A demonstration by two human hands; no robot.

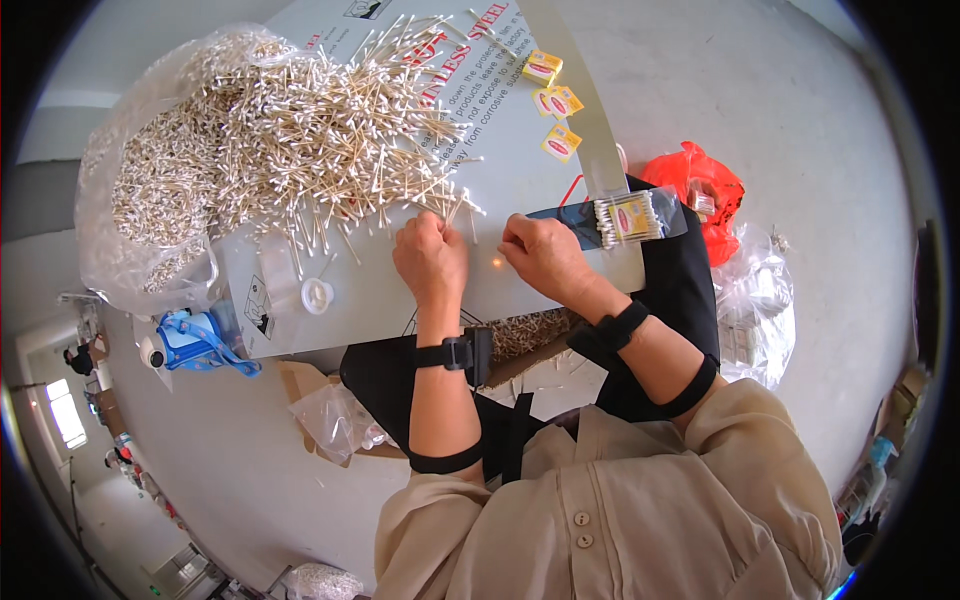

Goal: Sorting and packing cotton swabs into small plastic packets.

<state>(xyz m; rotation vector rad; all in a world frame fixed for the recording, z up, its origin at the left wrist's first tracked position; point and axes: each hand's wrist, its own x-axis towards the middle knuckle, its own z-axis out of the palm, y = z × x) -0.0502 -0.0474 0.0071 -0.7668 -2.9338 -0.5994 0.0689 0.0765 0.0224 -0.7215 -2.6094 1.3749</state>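
A big heap of cotton swabs (340,130) with pale sticks and white tips spreads over the table's left and middle. At the heap's near right edge, my left hand (432,258) is closed, with swab sticks at its fingertips. My right hand (548,257) is curled closed just to its right, over the bare sheet; whatever it may hold is hidden. Beside the right hand lies a clear packet of swabs (627,218) with a yellow label, at the table's right edge. Several yellow printed cards (561,142) lie farther back.
A large clear bag (150,190) full of swabs stands at the left. A small white round lid (317,295) and a blue bottle (190,340) are near the front left. An open carton of swabs (525,335) sits below the table edge. Red (690,170) and clear bags (755,320) are at right.
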